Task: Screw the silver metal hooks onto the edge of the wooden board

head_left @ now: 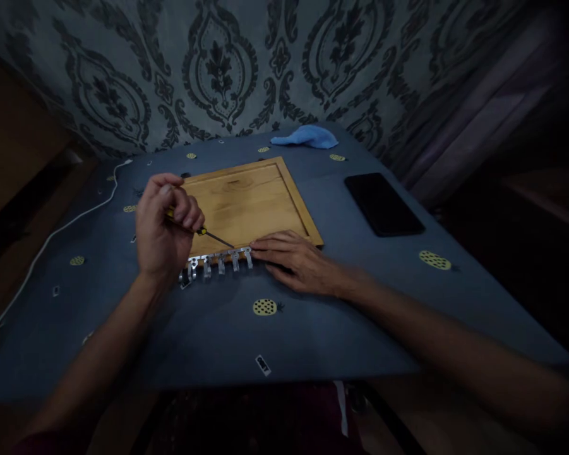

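My left hand is wrapped round the yellow and black handle of a screwdriver. The shaft slants down to the right, its tip at a metal hook rail along the near edge of a framed wooden board. Several shiny hooks hang off the rail toward me. Flat on the board's near right corner lies my right hand, fingers stretched out and the fingertips by the rail's right end. Whether a screw sits under the tip is too small to tell.
A black phone lies right of the board on the blue pineapple-print tablecloth. Behind the board is a crumpled blue cloth. A white cable runs down the left side. Patterned wallpaper rises at the back.
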Motion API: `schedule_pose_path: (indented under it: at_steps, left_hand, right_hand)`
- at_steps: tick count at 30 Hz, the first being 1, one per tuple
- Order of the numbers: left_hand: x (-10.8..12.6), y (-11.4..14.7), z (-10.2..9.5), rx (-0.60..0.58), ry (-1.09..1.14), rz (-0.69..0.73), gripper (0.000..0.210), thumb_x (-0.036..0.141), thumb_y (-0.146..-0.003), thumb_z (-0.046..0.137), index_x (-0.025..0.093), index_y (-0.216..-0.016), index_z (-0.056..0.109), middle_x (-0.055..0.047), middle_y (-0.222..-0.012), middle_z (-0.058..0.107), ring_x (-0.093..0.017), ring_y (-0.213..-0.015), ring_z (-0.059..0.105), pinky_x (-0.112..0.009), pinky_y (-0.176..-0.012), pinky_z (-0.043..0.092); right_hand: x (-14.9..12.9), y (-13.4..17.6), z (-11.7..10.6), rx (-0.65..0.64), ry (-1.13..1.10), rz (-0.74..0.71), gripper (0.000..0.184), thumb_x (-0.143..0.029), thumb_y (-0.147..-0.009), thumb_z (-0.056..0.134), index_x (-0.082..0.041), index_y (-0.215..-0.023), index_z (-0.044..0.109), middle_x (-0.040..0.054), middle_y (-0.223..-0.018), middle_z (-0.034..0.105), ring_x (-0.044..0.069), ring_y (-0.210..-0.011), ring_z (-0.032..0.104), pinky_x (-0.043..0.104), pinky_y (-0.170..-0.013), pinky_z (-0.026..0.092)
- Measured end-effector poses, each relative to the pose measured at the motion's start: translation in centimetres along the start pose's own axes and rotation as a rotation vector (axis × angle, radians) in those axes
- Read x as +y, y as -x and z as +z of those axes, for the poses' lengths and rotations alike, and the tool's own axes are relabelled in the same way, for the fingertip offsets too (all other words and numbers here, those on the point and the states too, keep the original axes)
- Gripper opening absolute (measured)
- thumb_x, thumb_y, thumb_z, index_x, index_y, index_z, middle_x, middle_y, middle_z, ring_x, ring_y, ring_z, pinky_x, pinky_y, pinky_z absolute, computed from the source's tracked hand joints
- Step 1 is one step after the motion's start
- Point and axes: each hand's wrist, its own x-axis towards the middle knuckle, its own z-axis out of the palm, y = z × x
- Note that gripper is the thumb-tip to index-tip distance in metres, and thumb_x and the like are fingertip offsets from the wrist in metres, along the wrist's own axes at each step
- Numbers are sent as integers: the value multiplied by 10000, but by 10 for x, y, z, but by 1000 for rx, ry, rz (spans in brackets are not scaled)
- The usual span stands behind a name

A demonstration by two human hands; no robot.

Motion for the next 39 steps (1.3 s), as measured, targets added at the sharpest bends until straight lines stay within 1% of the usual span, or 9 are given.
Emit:
schedule_pose_path:
  at_steps: [5, 9, 15, 20, 23, 26, 29, 32, 39]
  left_hand:
    - [-9, 5, 18, -112, -66, 32, 108, 269, -873, 700, 224, -868, 602, 83, -520, 325, -93, -439, 296, -212, -448, 328]
    - [-11, 4, 26, -151, -67, 21, 137, 282, -854, 735, 222, -857, 611, 84, -515, 311, -85, -442, 260, -215, -443, 303]
    - [-18, 3, 30, -169, -70, -9, 173, 309, -862, 760, 223, -862, 610, 80, -520, 311, -81, -441, 268, -220, -445, 289]
    - [-20, 4, 31, -168, -102, -21, 173, 307, -865, 753, 226, -862, 601, 80, -513, 317, -79, -445, 257, -217, -441, 291]
    - [-20, 5, 33, -168, -139, -22, 156, 309, -880, 727, 232, -863, 592, 79, -514, 325, -86, -452, 254, -219, -439, 296]
    - [-20, 7, 36, -206, -174, -1, 126, 306, -914, 692, 226, -886, 598, 76, -533, 357, -94, -463, 298, -226, -455, 330]
    - [-21, 8, 40, -266, -224, 11, 113, 316, -934, 670, 219, -929, 611, 71, -558, 386, -101, -477, 357, -237, -479, 361]
    - [-24, 7, 46, -309, -246, 5, 109, 309, -929, 662, 215, -953, 612, 80, -556, 364, -91, -461, 342, -221, -462, 328]
    - [-32, -3, 57, -311, -152, -64, 84, 184, -842, 620, 218, -904, 575, 121, -480, 286, -62, -390, 179, -185, -395, 178]
  right_hand:
    - [-1, -1, -2, -27, 6, 1, 384, -200, -1012, 516, -205, -1366, 665, 104, -1396, 691, 263, -1294, 624, 533, -1067, 519]
    - [-2, -1, -3, -23, -11, -3, 388, -206, -1005, 535, -211, -1373, 658, 101, -1403, 685, 265, -1310, 611, 531, -1087, 504]
    - [-3, -1, -3, -4, -5, -21, 373, -196, -1005, 528, -161, -1348, 669, 125, -1374, 700, 277, -1279, 621, 526, -1089, 500]
    - [-4, -1, -3, -14, -13, -4, 389, -188, -998, 532, -190, -1367, 655, 100, -1396, 691, 266, -1295, 609, 525, -1095, 489]
    - [-4, -1, -3, -14, -17, -9, 384, -195, -1002, 530, -167, -1364, 653, 110, -1396, 690, 269, -1298, 605, 525, -1105, 483]
    - [-3, 0, -2, -10, -23, -11, 383, -195, -998, 543, -164, -1364, 654, 114, -1392, 692, 272, -1309, 600, 525, -1110, 479]
    - [-4, 0, -2, -13, -27, 1, 386, -195, -995, 554, -209, -1368, 654, 95, -1403, 686, 266, -1321, 593, 524, -1114, 471]
    - [-4, -1, -2, -24, -25, 2, 380, -203, -1002, 545, -213, -1367, 651, 97, -1407, 682, 266, -1326, 587, 525, -1116, 463]
    - [-5, -2, -4, -41, 13, -6, 375, -214, -999, 532, -163, -1351, 650, 120, -1380, 693, 274, -1299, 586, 517, -1102, 460]
